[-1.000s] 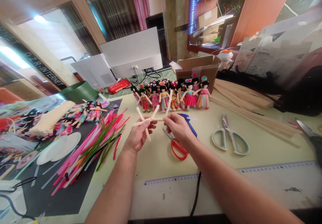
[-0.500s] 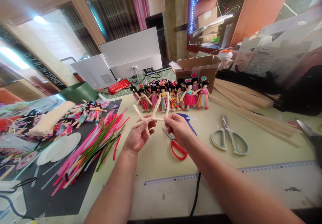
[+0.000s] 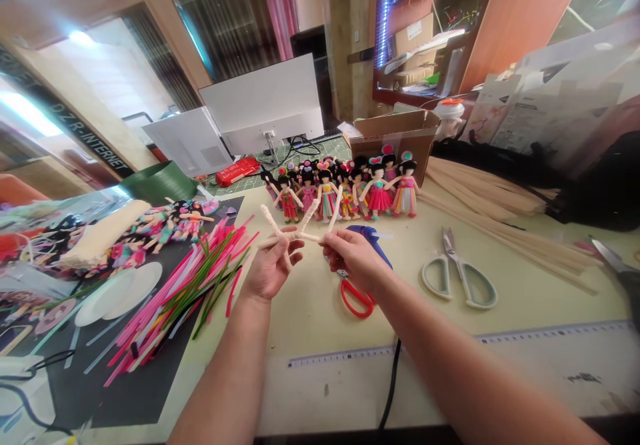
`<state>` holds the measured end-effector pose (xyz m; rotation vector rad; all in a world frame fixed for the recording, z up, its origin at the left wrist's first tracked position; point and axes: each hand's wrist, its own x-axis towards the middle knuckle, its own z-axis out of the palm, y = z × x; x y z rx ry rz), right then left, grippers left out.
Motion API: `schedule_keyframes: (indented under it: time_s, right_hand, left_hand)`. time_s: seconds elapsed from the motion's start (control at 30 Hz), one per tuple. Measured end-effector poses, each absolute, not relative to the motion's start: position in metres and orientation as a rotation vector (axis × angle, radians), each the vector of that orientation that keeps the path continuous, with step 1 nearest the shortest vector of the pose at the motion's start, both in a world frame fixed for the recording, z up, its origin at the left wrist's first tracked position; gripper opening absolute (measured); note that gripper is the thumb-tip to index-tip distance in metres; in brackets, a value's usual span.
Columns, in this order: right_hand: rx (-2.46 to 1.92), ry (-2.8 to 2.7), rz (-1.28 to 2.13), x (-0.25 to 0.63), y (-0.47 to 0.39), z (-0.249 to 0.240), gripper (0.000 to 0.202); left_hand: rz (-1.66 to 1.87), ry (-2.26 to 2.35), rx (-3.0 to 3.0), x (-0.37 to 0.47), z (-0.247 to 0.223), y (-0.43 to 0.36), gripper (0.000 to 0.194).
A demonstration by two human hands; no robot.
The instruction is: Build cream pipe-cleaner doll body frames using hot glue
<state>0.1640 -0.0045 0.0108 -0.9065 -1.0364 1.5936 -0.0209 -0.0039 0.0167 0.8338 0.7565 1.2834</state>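
Observation:
A cream figure of twisted fuzzy stems (image 3: 311,218) is held up between my hands, its limbs pointing upward. My left hand (image 3: 273,265) pinches its left part, with the other fingers curled beneath. The fingertips of my right hand (image 3: 350,252) are closed on its right end, where one stem bends up. Below my right hand lie red-handled scissors (image 3: 356,298), partly covered by it. A blue tool (image 3: 373,238) rests just behind that hand. Several small dolls in colourful dresses (image 3: 379,195) stand beyond the figure.
Pink and green stems (image 3: 185,298) lie on a dark mat at left, near white plates (image 3: 133,290). Grey-handled scissors (image 3: 457,272) and pale stems (image 3: 500,212) are at right. A ruler strip (image 3: 540,334) runs along the front; a cardboard box (image 3: 395,132) stands behind.
The cream figure has turned a little in my hands: its left limb leans further left and its right stem tilts to the right. Both hands keep their hold.

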Motion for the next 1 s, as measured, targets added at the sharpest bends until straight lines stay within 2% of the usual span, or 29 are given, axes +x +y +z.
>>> schedule_keyframes:
  time_s: [0.17, 0.37, 0.47, 0.67, 0.8, 1.0]
  right_hand:
    - [-0.833, -0.934, 1.738, 0.166, -0.005, 0.012, 0.026]
    - [-0.765, -0.923, 1.685, 0.163, -0.006, 0.012, 0.027]
    - [-0.838, -1.019, 1.524, 0.161, -0.006, 0.012, 0.025]
    - [-1.004, -1.321, 0.978, 0.160, -0.012, 0.013, 0.018]
    - [-1.035, -1.505, 0.664, 0.162, -0.016, 0.017, 0.016]
    - [-1.057, -1.573, 0.524, 0.162, -0.016, 0.018, 0.015]
  left_hand:
    - [1.248, 0.698, 0.888, -0.026, 0.012, -0.002, 0.030]
    - [1.245, 0.642, 0.862, -0.025, 0.011, -0.004, 0.033]
    - [1.261, 0.659, 0.837, -0.022, 0.013, -0.004, 0.028]
    - [1.359, 0.800, 0.763, -0.019, 0.012, 0.002, 0.028]
    - [1.279, 0.907, 0.714, -0.018, 0.013, 0.002, 0.025]
    - [1.209, 0.784, 0.542, -0.012, 0.017, 0.000, 0.014]
